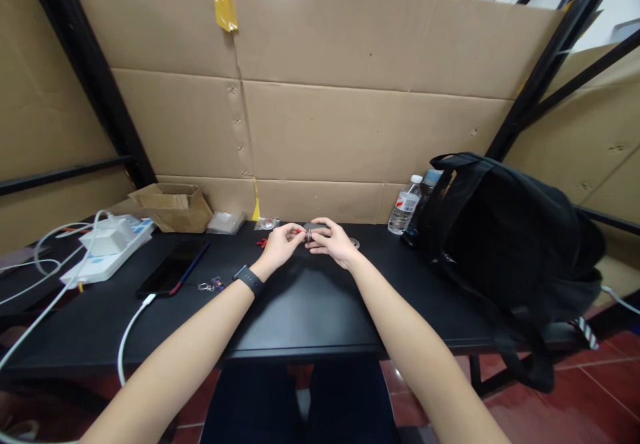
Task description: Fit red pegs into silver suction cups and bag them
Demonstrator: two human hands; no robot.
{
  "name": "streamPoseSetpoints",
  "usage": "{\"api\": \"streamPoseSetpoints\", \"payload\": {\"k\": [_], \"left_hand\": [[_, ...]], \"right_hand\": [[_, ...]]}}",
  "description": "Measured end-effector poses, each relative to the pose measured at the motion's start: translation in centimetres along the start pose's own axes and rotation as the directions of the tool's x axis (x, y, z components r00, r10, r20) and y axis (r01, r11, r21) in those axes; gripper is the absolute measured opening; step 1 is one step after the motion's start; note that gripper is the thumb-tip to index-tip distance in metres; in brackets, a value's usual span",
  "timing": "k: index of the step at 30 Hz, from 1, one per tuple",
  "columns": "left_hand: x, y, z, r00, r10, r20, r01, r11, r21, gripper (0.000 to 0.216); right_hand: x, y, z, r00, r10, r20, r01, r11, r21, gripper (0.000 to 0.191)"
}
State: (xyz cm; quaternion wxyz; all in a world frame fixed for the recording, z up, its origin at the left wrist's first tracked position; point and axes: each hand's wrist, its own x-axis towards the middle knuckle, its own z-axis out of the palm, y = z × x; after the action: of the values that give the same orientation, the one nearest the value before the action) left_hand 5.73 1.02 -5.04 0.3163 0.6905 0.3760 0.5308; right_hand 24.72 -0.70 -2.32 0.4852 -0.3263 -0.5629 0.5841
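Note:
Both my hands meet over the far middle of the black desk (310,304). My left hand (281,244), with a dark watch on the wrist, pinches a small red piece (299,231) at its fingertips. My right hand (334,241) is closed on a small metal ring-like part (309,235) held against that red piece. The two pieces are too small to name with certainty. Another small red piece (262,243) lies on the desk just left of my left hand, and a small clear bag (267,223) lies behind it.
A black backpack (505,244) fills the desk's right side, with a water bottle (404,205) beside it. On the left lie a dark phone (173,268), a keyring (211,285), a white power strip with cables (107,251) and an open cardboard box (173,207). Cardboard walls surround the desk.

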Motion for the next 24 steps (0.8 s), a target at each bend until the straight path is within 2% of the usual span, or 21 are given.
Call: {"api": "streamPoseSetpoints", "payload": {"k": [6,11,14,16,19,21,24], "left_hand": [[0.0,-0.1,0.2,1.000,0.006,0.003,-0.006,1.000,0.025,0.028],[0.2,-0.1,0.2,0.999,0.033,0.030,-0.036,0.995,0.096,0.029],[0.3,0.2,0.0,0.996,0.081,0.046,-0.090,0.968,0.234,0.029],[0.5,0.4,-0.3,0.987,0.137,0.084,-0.159,0.899,0.409,0.030],[0.7,0.1,-0.4,0.963,0.158,0.219,-0.266,0.692,0.671,0.040],[0.8,-0.4,-0.3,0.948,0.104,0.301,-0.305,0.573,0.761,0.052],[1.0,-1.3,-0.1,0.928,0.024,0.371,-0.332,0.503,0.798,0.053]], "right_hand": [[0.1,-0.4,-0.4,0.993,0.121,0.002,-0.121,0.991,0.062,0.034],[0.2,-0.2,-0.7,0.997,0.067,0.041,-0.071,0.992,0.103,0.041],[0.3,-0.2,-0.7,0.998,0.059,0.032,-0.062,0.995,0.080,0.046],[0.4,-0.4,-1.0,0.999,0.044,-0.022,-0.043,0.998,0.054,0.048],[0.7,-0.8,-1.7,0.991,-0.022,-0.129,0.022,1.000,-0.004,0.049],[1.0,-1.0,-2.3,0.978,-0.077,-0.192,0.068,0.996,-0.054,0.050],[1.3,-1.2,-3.4,0.955,-0.130,-0.268,0.094,0.985,-0.142,0.051]]}}
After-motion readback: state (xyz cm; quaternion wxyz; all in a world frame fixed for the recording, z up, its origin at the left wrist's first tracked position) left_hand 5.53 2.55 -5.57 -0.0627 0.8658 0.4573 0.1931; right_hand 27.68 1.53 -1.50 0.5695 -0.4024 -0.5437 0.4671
